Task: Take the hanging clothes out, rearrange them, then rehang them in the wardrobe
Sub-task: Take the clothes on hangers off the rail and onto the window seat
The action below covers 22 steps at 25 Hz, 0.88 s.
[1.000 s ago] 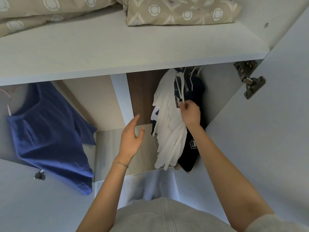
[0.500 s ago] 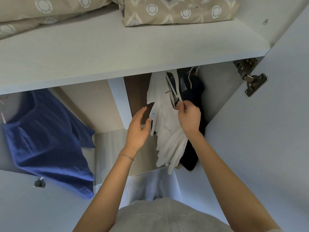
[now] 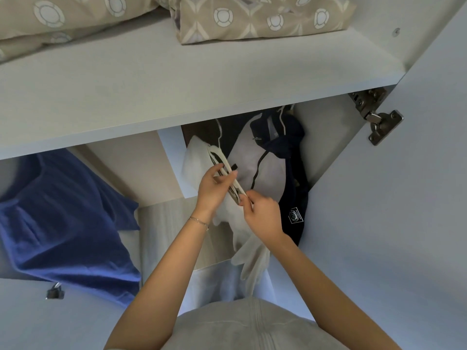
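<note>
Just inside the wardrobe, pinching the near end of the hanger (image 3: pixel 236 185) with the right hand (image 3: pixel 262 214) and gripping its middle with the left hand (image 3: pixel 213 189). Probably steadying the white garment (image 3: pixel 194 162) draped on it, just before the dark jacket (image 3: pixel 293 152). Tight under the shelf edge (image 3: pixel 126 132); freer room left toward the blue shirt (image 3: pixel 63 218); door (image 3: pixel 391 223) close on the right.

The shelf (image 3: pixel 177 79) runs across above me, with folded bedding (image 3: pixel 252 18) lying on it. Under it, straight ahead, my hands meet on a hanger (image 3: pixel 227 170): the left hand (image 3: pixel 213 190) higher up it, the right hand (image 3: pixel 262 214) at its lower end. The garment (image 3: pixel 249 251) on it hangs between my forearms. Just behind, to the right, hangs a jacket (image 3: pixel 293 178), beside the open door (image 3: pixel 404 223), whose hinge (image 3: pixel 376 120) sits under the shelf's right end. Well left, past an upright panel (image 3: pixel 169 152), hangs a T-shirt (image 3: pixel 63 218).
</note>
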Motion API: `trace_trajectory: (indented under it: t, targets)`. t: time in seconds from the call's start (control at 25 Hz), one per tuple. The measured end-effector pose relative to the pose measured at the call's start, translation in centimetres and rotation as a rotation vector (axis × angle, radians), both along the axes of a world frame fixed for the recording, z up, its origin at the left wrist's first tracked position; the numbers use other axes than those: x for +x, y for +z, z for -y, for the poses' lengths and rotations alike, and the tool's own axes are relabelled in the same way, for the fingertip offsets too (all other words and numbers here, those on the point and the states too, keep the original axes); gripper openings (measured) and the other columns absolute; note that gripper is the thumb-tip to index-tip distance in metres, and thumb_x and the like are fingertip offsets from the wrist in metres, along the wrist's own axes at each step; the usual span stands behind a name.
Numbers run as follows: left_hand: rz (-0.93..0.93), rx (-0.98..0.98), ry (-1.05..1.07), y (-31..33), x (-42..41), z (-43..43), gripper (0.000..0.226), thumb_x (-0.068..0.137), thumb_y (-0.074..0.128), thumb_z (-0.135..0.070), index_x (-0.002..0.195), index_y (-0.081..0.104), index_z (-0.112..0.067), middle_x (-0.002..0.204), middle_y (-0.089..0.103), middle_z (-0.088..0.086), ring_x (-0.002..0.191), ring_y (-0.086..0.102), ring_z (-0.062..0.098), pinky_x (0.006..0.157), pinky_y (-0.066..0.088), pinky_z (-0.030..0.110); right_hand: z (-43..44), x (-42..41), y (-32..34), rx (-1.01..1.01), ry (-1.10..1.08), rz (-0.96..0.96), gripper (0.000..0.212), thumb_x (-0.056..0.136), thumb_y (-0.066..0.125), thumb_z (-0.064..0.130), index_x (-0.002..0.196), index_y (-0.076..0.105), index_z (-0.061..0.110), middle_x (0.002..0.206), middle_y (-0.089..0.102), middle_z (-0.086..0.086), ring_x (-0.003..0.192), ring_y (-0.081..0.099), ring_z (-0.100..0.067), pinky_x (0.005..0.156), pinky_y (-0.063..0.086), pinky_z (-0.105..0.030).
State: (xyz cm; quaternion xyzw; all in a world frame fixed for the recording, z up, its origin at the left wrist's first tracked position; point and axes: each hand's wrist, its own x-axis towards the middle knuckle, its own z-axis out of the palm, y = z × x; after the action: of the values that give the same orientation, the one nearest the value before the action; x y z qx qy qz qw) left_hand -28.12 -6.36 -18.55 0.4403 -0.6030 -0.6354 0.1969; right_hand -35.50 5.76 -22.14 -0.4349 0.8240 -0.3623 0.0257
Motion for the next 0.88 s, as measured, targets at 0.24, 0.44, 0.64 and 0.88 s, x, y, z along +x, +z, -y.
trace_trajectory:
  t: [0.24,0.44,0.64,0.88]
  targets:
    - [-0.156,0.057,0.071,-0.4,0.5,-0.5,0.005,0.09,0.066,-0.009,0.093,0.069,-0.009,0.104,0.069,0.003,0.089,0.064,0.013,0.082,0.055,0.02,-0.8,-1.1,0.7,-0.071,0.05,0.2,0.022,0.096,0.051,0.028,0.089,0.067,0.015,0.067,0.064,0.002,0.052,0.053,-0.011,0.05,0.042,-0.025]
    - [-0.164,0.049,0.138,-0.9,1.9,0.4,0.007,0.09,0.067,-0.011,0.096,0.07,-0.009,0.081,0.071,-0.018,0.078,0.068,0.002,0.08,0.055,0.022,0.2,-7.1,0.9,-0.103,-0.294,0.296,0.042,0.096,0.052,0.027,0.135,0.049,0.01,0.13,0.056,-0.007,0.119,0.05,-0.022,0.103,0.043,-0.038]
    - [-0.165,0.02,0.158,-1.4,2.5,0.8,0.015,0.088,0.069,-0.012,0.103,0.07,-0.009,0.078,0.071,-0.02,0.084,0.068,0.004,0.09,0.055,0.031,3.4,-10.7,1.5,-0.01,-0.341,0.355,0.044,0.096,0.054,0.017,0.135,0.045,-0.001,0.129,0.052,-0.019,0.12,0.05,-0.031,0.098,0.041,-0.031]
    - [-0.134,0.031,0.2,-1.9,2.9,1.5,0.015,0.089,0.069,-0.012,0.103,0.07,-0.015,0.088,0.069,-0.019,0.097,0.065,0.01,0.097,0.051,0.031,6.1,-12.4,2.3,0.025,-0.414,0.365,0.03,0.098,0.053,0.024,0.082,0.055,-0.001,0.08,0.056,-0.015,0.067,0.048,-0.02,0.059,0.04,-0.029]
